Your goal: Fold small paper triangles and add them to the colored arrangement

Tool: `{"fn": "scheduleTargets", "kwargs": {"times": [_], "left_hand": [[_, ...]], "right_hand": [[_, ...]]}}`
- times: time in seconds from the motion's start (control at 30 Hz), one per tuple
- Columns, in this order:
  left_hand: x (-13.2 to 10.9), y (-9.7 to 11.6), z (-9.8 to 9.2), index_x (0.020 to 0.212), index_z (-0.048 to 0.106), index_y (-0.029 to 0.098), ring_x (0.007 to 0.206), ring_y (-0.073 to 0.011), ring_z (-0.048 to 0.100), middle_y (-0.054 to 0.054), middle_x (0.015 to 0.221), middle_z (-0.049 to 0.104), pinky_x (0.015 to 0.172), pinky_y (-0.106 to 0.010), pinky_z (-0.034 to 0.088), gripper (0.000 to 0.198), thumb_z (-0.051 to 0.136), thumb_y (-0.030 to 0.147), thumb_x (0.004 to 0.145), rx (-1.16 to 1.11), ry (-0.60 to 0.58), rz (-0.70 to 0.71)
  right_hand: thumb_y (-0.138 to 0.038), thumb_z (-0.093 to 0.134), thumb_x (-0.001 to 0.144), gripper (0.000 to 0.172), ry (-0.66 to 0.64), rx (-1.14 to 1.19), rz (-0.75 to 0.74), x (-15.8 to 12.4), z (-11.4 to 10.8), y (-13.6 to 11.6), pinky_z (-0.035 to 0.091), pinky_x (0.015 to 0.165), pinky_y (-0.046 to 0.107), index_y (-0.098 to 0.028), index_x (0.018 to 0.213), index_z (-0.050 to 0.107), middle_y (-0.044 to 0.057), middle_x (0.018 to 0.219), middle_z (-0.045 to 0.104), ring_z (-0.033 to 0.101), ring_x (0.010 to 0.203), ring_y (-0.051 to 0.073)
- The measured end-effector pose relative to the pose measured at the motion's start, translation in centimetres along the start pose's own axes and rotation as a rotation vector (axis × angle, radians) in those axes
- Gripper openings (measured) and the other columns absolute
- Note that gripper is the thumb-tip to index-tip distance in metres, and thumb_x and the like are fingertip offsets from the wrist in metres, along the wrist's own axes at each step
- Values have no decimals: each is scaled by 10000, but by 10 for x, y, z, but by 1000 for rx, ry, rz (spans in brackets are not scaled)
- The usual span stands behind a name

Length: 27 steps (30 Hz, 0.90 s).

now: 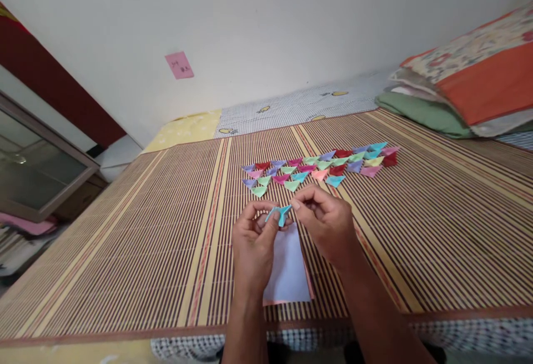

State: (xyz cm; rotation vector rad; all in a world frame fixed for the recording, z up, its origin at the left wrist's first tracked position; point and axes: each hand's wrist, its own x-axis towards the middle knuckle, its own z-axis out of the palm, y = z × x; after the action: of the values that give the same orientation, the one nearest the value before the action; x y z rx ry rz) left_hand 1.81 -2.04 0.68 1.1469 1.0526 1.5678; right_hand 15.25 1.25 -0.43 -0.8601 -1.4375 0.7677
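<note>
A small light-blue folded paper piece (283, 215) is held up over the mat between my two hands. My left hand (256, 236) is closed on its left part, thumb in front and fingers behind. At its right tip, the thumb and forefinger of my right hand (325, 219) are pinched together. Below them a stack of lavender paper sheets (288, 269) lies flat, with a pink-orange edge showing underneath. Just beyond my hands are rows of small folded paper triangles (306, 168) in red, green, pink, purple, blue and yellow.
The striped bamboo mat (145, 253) covers the bed. Stacked bedding with an orange and floral pillow (487, 80) sits at the far right. A pink note (180, 65) is on the white wall. To the left stands a glass-fronted cabinet (37, 158).
</note>
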Motion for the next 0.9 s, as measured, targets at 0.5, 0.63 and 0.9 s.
{"fn": "scheduleTargets", "kwargs": {"times": [0.5,0.63,0.9], "left_hand": [[1,-9,-3,840,725,200,917,-177,674,-54,1023,696,773,-302,564,72,681,158,878,455,83,227],[1,-8,-2,841,711,202,940,-180,668,-56,1047,684,744,-288,552,116,667,98,863,540,95,287],[1,-10,3,855,701,210,932,-167,662,-41,1033,681,719,-271,553,156,664,59,862,611,89,364]], "right_hand": [[-66,575,817,127,1,-217,-87,1,6,-15,448,619,268,-186,803,616,-12,757,575,540,651,130],[-29,507,802,178,-30,-336,-167,-1,5,-13,473,686,305,-177,799,604,34,814,596,587,756,175],[-57,521,861,177,-46,-667,-258,-5,7,-13,511,829,408,-152,910,662,99,901,669,647,922,272]]}}
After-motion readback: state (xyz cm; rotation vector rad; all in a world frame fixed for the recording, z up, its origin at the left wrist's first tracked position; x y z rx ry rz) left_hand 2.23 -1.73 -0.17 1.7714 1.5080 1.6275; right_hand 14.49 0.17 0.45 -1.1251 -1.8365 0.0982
